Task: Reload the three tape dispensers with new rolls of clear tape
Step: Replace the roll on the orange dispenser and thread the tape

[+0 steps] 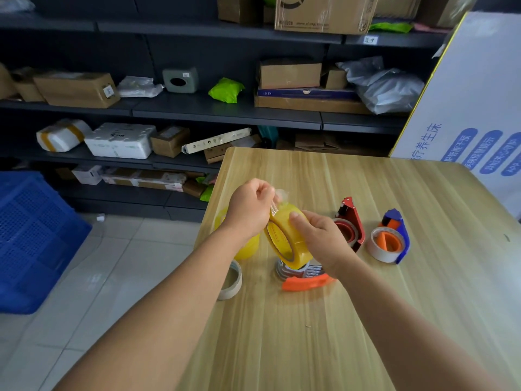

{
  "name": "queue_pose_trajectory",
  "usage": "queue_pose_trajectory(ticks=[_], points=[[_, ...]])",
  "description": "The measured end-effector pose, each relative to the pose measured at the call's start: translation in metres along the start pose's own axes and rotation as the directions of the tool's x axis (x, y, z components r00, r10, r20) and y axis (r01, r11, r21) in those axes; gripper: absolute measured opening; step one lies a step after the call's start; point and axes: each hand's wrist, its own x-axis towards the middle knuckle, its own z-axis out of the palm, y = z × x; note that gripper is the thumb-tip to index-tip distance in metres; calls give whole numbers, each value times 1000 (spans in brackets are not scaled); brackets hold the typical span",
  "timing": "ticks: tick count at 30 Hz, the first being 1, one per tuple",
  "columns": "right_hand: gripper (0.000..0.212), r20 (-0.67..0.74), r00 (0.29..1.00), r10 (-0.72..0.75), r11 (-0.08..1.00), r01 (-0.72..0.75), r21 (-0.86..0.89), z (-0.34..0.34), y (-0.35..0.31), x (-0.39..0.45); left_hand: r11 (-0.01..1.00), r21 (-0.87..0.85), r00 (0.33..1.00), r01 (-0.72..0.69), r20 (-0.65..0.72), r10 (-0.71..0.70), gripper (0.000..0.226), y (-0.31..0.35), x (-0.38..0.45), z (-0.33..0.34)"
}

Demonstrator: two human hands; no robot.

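Note:
My right hand grips a full yellowish roll of clear tape, held on edge above the wooden table. My left hand pinches the loose end of that tape and holds it up off the roll. Right under the roll lies an orange dispenser with a bare metal hub. A red dispenser and a blue dispenser stand to the right, each with a nearly used-up roll. More yellowish rolls sit partly hidden behind my left wrist.
An empty white tape core lies near the table's left edge. Dark shelves full of parcels stand behind. A blue plastic crate rests on the tiled floor at left. A large white printed box leans at right.

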Motion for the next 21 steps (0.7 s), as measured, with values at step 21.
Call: queue_pose_trajectory(ticks=[21], points=[[33, -128, 970, 206, 968, -183, 174, -21, -13, -1, 948, -315, 899, 49, 428, 96, 66, -11, -19, -10]])
